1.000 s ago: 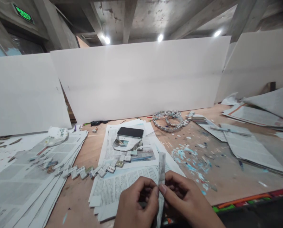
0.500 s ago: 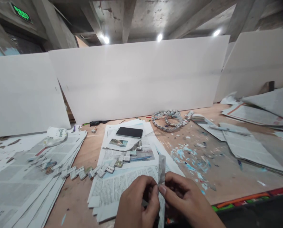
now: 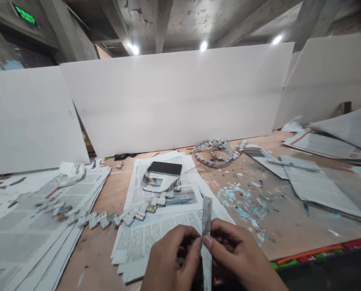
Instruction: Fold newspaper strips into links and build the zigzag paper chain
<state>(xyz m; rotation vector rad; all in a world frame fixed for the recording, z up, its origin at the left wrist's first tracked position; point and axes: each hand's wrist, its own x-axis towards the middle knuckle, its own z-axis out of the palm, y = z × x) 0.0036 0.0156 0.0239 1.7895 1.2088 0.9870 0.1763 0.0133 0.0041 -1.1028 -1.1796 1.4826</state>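
Note:
A narrow folded newspaper strip (image 3: 207, 214) stands upright between my hands at the table's front edge. My left hand (image 3: 176, 256) pinches its left side with thumb and fingertips. On the other side my right hand (image 3: 236, 252) grips it, the thumb lying across the strip. Below the fingers the strip runs down out of the picture. Just beyond my hands lie stacked newspaper sheets (image 3: 146, 238). A zigzag chain of folded paper links (image 3: 128, 218) stretches from those sheets to the left.
A black-screened phone (image 3: 165, 168) rests on the sheets. Coiled woven paper chain (image 3: 212, 153) lies farther back. Newspapers (image 3: 77, 202) spread left, more sheets (image 3: 316, 182) right. Blue paint flakes (image 3: 243, 202) dot the wooden table (image 3: 289, 226). White boards (image 3: 180, 101) stand behind.
My left hand has shifted slightly down and left, its fingers still at the strip. The strip's lower part has swung a little right. My right hand stays almost in place.

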